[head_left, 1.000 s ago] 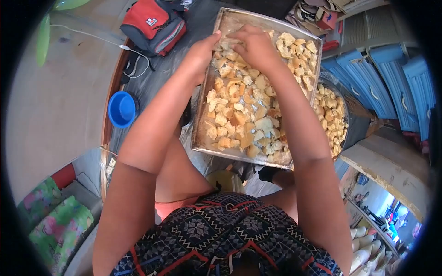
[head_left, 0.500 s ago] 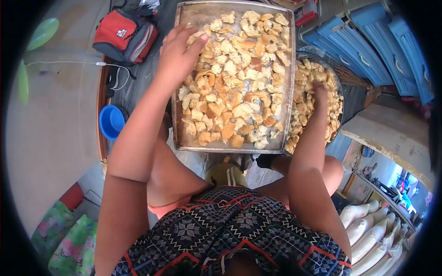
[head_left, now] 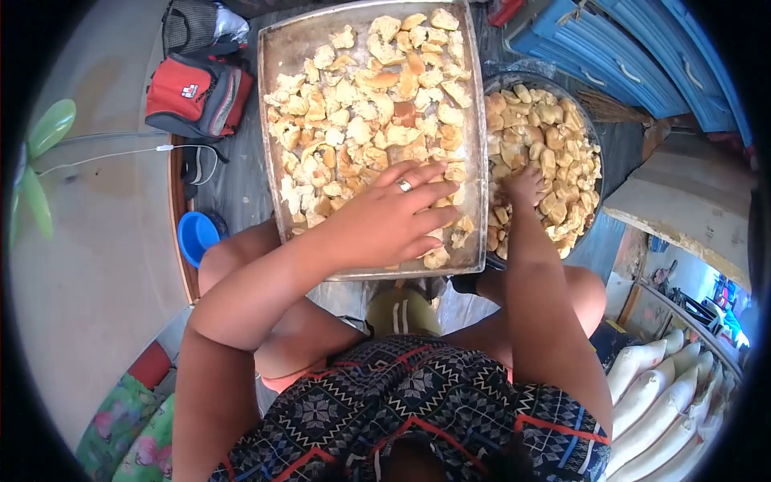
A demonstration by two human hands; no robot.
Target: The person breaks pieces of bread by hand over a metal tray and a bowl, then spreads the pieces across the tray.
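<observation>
A metal baking tray (head_left: 269, 80) holds many torn pieces of bread (head_left: 353, 140) in a loose layer. My left hand (head_left: 409, 210) is stretched across its near right part, palm down, fingers spread over the pieces; a ring shows on one finger. On the right stands a round dark basin (head_left: 596, 189) heaped with bread chunks (head_left: 554, 120). My right hand (head_left: 526, 186) rests on the chunks at the basin's left side, beside the tray's edge. Its fingers look spread, with their tips partly lost among the bread.
A red and grey bag (head_left: 197, 92) and a blue bowl (head_left: 198, 237) lie left of the tray. Blue drawers (head_left: 618, 60) stand at the upper right. White filled sacks (head_left: 654, 410) are stacked at the lower right. My knees flank the tray's near edge.
My left hand has swept from the tray's far left corner to its near right side. My right hand has shifted left and nearer in the basin. The view has shifted slightly.
</observation>
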